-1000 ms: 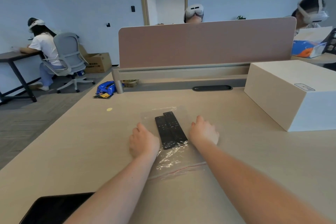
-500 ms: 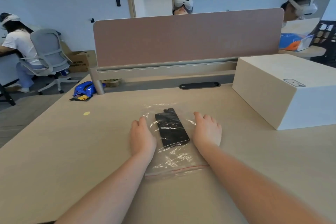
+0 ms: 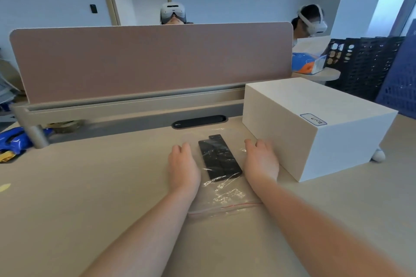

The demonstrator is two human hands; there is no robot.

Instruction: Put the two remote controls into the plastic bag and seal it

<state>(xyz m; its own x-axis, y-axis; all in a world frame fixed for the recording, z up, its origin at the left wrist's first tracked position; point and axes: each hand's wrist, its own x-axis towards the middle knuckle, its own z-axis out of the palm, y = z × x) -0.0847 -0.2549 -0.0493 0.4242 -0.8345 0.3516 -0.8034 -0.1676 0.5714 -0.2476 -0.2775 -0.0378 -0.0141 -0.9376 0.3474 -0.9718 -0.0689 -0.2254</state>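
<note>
Two remote controls [image 3: 219,157] already lie side by side inside the clear plastic bag [image 3: 225,195], which rests flat on the desk [image 3: 90,198]. Nearest the camera, on the near side of the remotes, the bag's red zip strip [image 3: 225,207] runs across between the forearms; it looks closed, though whether it is pressed shut along its full length cannot be told. Left of the remotes, the left hand [image 3: 183,165] lies palm down, fingers loosely together, on or at the bag's edge. Right of them, the right hand [image 3: 261,161] rests the same way, flat and pinching nothing. Just beyond the right hand stands a white box [image 3: 315,123]. Loading seems done; at most, checking the seal remains.
</note>
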